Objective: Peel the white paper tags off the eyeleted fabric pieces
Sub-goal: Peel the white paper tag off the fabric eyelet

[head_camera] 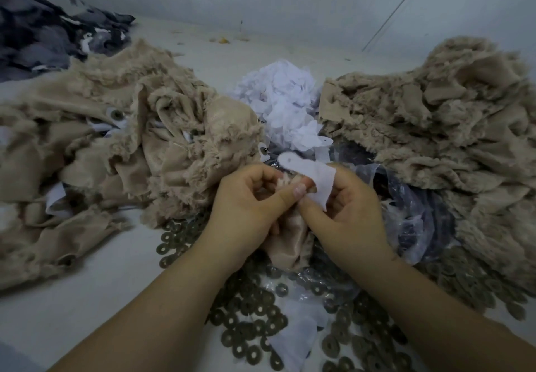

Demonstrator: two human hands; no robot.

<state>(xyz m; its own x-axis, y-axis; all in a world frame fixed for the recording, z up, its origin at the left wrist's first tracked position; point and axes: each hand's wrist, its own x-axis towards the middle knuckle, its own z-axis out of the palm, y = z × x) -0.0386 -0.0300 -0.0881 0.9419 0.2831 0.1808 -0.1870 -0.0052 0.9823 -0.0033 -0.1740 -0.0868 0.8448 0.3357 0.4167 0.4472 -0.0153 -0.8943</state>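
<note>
A beige fabric piece [290, 238] is gripped by the left hand [249, 212] and mostly hidden between the 2 hands; its eyelet cannot be seen. A white paper tag [310, 174] is pinched by the right hand [348, 206]. Beyond lie a pile of white tags [284, 105], beige fabric heaps [116, 128] on both sides, metal rings [252, 308] and crumpled plastic [412, 218].

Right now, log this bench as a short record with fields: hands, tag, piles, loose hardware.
left hand: grips the tan fabric piece
right hand: pinches the white paper tag, lifted off the piece
tag pile: white, heaped behind the hands
fabric piles: tan heap at left, tan heap at right
metal rings: scattered under the forearms
plastic bag: crumpled, right of the hands
</note>
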